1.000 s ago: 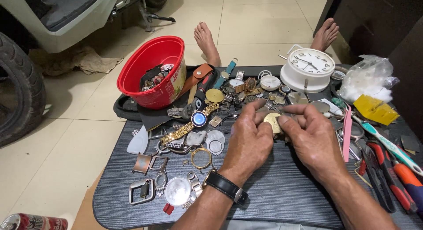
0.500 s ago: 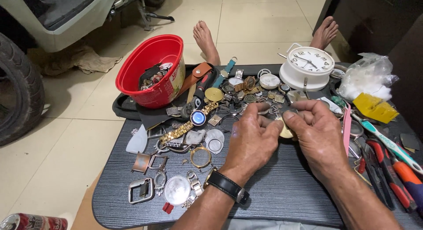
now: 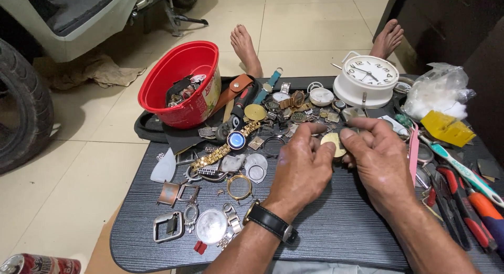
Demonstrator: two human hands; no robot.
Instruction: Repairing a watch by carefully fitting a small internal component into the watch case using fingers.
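Holding a small round pale-gold metal watch piece (image 3: 334,145), centre of frame, just above the dark grey ribbed tray table (image 3: 336,227). Left hand (image 3: 302,166) w/ black-strap wristwatch (image 3: 270,221) pinches it from the left side, thumb and forefinger closed on its edge. Right hand (image 3: 375,156) comes in from the right, fingertips closed on or against the same piece; exact contact pts hidden behind the fingers.

Step, as I read it: inspecting / working the piece between both hands, prob turning or prying it. Next move likely needs a firm left-hand pinch while right fingers do the fine work; piece is small, easy to drop into the clutter.

Around: red plastic bowl (image 3: 181,85) w/ parts, upper left. White round alarm clock (image 3: 366,81), upper right. Gold-link watch w/ blue dial (image 3: 231,144) left of the hands. Loose cases, bezels, crystals in a pile lower left of tray. Red-handled pliers (image 3: 462,200) and a teal-white toothbrush (image 3: 462,171) at right edge.

Hard to tell: whether the piece is a caseback, dial or full case; face mostly covered. Can't see any tool in right hand. Pliers and right forearm cut off by frame edge. Bowl contents just a dark jumble. Two bare feet at top, past the tray.
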